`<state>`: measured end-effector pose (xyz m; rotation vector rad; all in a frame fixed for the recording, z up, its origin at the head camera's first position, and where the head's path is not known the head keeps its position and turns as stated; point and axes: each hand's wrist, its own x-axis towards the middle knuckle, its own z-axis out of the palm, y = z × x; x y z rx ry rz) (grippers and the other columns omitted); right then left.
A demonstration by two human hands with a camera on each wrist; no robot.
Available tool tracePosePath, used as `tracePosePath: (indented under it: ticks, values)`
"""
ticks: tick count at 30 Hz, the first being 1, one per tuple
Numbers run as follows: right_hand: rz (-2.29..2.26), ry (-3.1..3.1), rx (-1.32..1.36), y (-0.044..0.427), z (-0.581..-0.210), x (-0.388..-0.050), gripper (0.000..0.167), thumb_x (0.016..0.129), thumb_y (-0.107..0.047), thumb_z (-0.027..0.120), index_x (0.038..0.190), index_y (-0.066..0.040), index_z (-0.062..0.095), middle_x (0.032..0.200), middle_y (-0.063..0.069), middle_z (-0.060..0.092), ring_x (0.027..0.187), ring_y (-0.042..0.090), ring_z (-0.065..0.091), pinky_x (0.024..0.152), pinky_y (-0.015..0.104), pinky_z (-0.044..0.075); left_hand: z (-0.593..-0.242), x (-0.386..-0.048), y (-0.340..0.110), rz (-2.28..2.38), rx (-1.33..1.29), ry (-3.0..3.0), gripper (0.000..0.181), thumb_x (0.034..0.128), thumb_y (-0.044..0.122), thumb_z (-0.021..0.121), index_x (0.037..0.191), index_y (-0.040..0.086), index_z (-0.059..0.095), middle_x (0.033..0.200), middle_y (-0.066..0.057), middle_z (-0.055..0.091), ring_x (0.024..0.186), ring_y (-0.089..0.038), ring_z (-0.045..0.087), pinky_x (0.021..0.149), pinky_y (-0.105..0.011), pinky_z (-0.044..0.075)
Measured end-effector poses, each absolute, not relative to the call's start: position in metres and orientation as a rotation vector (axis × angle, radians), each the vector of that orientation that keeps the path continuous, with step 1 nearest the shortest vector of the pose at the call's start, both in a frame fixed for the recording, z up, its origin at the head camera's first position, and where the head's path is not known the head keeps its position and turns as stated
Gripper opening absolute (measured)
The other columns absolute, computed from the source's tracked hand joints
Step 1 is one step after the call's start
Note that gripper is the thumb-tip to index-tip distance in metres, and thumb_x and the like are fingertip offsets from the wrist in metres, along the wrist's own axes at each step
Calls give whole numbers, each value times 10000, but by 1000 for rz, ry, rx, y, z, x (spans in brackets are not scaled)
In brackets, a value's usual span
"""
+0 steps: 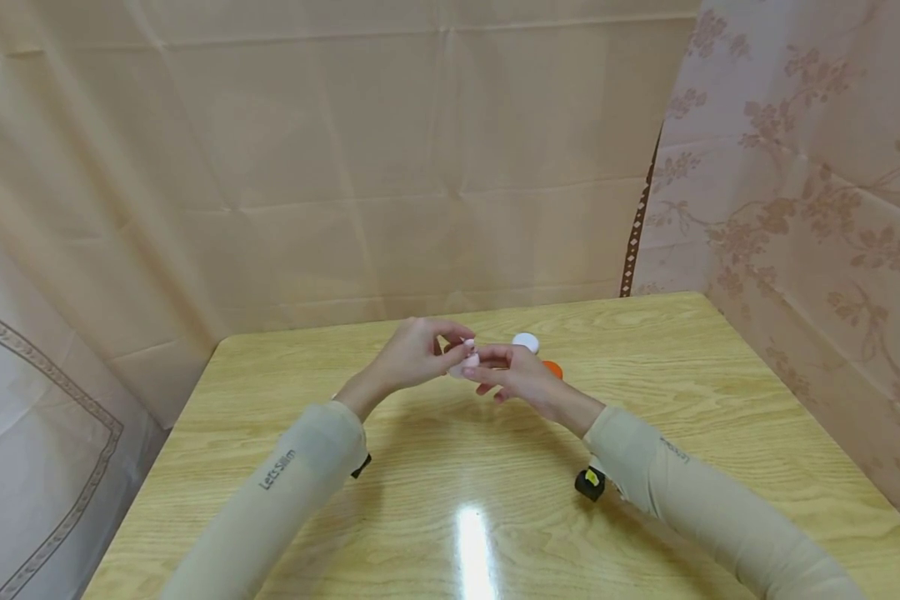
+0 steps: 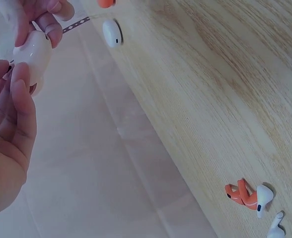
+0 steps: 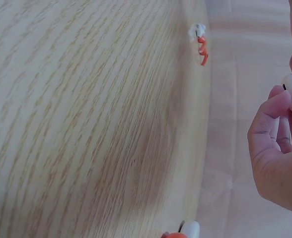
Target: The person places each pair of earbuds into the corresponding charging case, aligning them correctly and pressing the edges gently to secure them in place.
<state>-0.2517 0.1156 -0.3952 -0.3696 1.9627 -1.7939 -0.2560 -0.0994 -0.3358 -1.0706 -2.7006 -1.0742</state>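
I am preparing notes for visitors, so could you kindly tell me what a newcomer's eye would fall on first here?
Probably the small white case held between the left hand and right hand. Next, the bright orange round piece on the table, near a white round piece beyond the right hand. The left wrist view also shows orange earbuds and white earbuds near the table's edge.

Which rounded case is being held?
The glossy white rounded case in both hands; the other white case and the orange case rest on the wood-grained table.
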Motion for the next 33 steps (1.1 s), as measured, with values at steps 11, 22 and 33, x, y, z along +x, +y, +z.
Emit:
tracePosePath:
  ticks: [11, 22, 33]
  values:
    - [-1816, 1948, -372, 115, -395, -251, 389, 957, -227, 734, 1294, -56, 640, 1188, 151, 706, 899, 228, 679, 698, 355, 541, -334, -257, -98, -982, -1078, -2662, 196, 956, 160, 694, 1083, 29, 766, 911, -22, 748, 490, -92, 501, 465, -246, 434]
    - [-1830, 1968, -384, 114, -395, -249, 387, 963, -210, 728, 1302, -49, 638, 1209, 214, 685, 897, 253, 684, 682, 341, 549, -334, -256, -96, -836, -1059, -2678, 214, 923, 181, 701, 1073, 52, 786, 863, 10, 742, 517, -44, 468, 469, -222, 358]
    - [-1836, 1969, -375, 114, -396, -249, 387, 967, -220, 722, 1302, -45, 637, 1191, 188, 699, 880, 238, 686, 685, 344, 552, -336, -255, -94, -819, -1077, -2652, 155, 927, 182, 724, 1020, 75, 787, 824, 27, 723, 510, -49, 468, 480, -225, 384]
